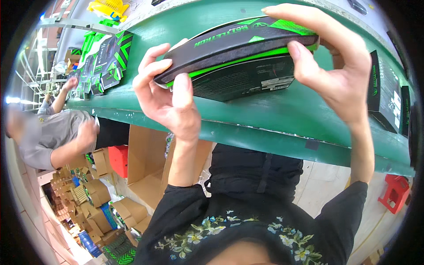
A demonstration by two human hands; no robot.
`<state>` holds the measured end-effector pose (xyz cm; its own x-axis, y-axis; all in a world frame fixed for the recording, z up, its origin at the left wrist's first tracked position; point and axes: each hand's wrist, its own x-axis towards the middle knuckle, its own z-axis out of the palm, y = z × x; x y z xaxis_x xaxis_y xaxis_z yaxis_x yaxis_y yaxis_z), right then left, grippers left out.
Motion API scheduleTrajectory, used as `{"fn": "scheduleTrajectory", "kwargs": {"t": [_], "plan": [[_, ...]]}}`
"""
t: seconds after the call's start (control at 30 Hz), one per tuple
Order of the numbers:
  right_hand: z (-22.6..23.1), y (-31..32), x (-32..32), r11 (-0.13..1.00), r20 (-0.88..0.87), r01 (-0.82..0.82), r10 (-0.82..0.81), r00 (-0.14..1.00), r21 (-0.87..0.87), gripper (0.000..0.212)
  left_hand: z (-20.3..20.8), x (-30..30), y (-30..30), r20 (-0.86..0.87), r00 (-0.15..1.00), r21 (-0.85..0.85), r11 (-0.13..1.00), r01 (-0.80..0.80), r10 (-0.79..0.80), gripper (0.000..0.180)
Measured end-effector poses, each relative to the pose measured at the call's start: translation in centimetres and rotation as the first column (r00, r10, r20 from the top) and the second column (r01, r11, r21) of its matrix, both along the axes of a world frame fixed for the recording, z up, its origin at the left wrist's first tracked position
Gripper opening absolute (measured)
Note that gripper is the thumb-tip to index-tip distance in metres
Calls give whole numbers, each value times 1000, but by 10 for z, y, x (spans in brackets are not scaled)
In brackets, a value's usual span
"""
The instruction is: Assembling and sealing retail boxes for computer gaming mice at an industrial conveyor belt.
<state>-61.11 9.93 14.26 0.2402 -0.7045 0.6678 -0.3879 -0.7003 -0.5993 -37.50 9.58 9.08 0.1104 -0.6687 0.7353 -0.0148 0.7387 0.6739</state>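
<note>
Between my two hands, above the green work table [269,118], is a flat black cardboard box [229,49] with bright green edges and patterns. Its long narrow side faces up toward me, and a white label shows on the dark broad face below. My left hand [170,99] pinches the left end, thumb on the near edge and fingers over the top. At the right end my right hand [338,66] grips a corner, with the thumb on the near edge and a finger stretched along the far edge.
Several similar black-green boxes [110,62] stand at the table's far left, and another box [385,92] lies at the right. A co-worker [66,132] works to my left. Open cartons [148,163] and a red stool [395,193] are below the table edge. A yellow fan [108,9] is at the back.
</note>
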Motion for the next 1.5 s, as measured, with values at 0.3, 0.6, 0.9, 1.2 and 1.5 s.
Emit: {"fn": "scheduleTrajectory", "kwargs": {"t": [0.3, 0.6, 0.9, 1.2, 1.5], "plan": [[-26, 4, 20, 984, 389, 15, -84, 917, 178, 46, 1, -35, 9, -178, 964, -23, 979, -204, 197, 42], [-27, 11, 16, 958, 501, -125, -23, 865, 259, 25, 8, -35, 10, -185, 980, 59, 996, -66, 76, 48], [-42, 9, 21, 996, 563, -20, -35, 825, 90, 31, -1, -49, 3, 40, 911, -58, 911, -408, 411, 52], [-36, 24, 12, 992, 421, -22, -31, 907, 121, 12, 15, -47, 17, -104, 992, 132, 989, -61, 75, 73], [-41, 22, 1, 995, 479, -50, 1, 878, 90, 11, 14, -34, 17, -18, 995, 205, 974, 99, -97, 73]]}}
